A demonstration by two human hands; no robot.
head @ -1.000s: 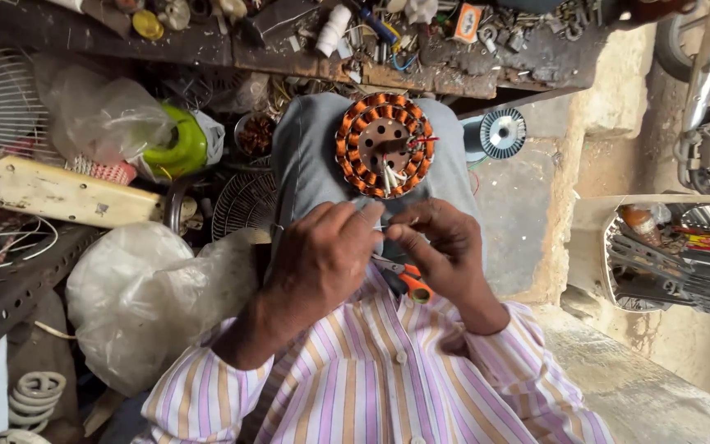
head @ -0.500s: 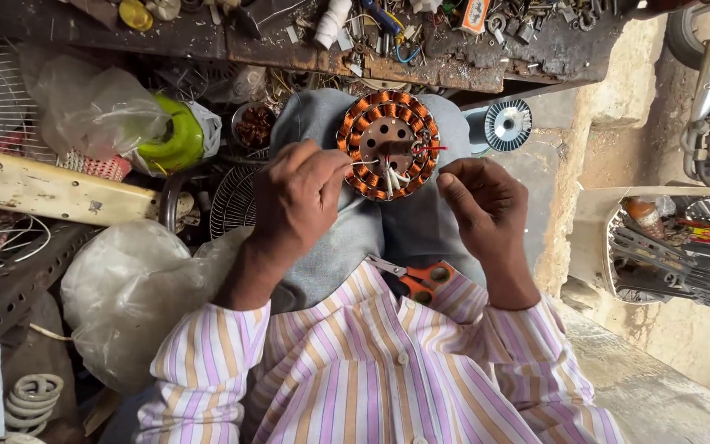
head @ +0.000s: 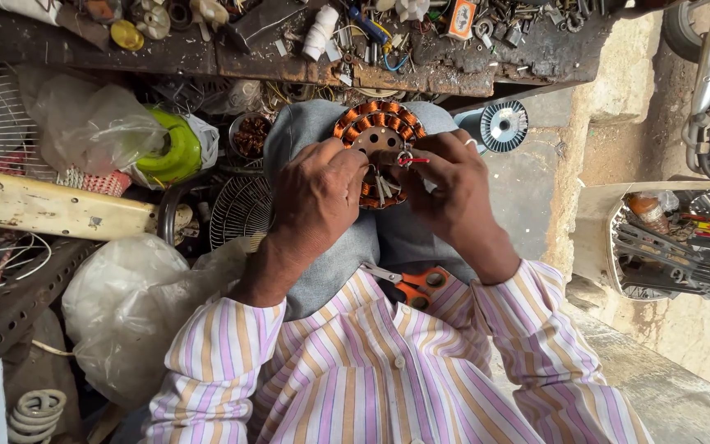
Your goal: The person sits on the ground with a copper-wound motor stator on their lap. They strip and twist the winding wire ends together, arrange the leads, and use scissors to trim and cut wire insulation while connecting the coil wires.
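Head view — hands (head: 388, 193) on stator (head: 378, 140)

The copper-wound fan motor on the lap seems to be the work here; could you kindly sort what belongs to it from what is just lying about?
In hand:
copper-wound motor
left hand
right hand
red wire
orange scissors

Lying about:
wire spool
fan guard
green plastic part
plastic bag
cluttered bench

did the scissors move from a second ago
Yes. The orange-handled scissors lay under the hands a second ago; now they lie bare on the lap by the striped shirt, the hands up at the copper coil.
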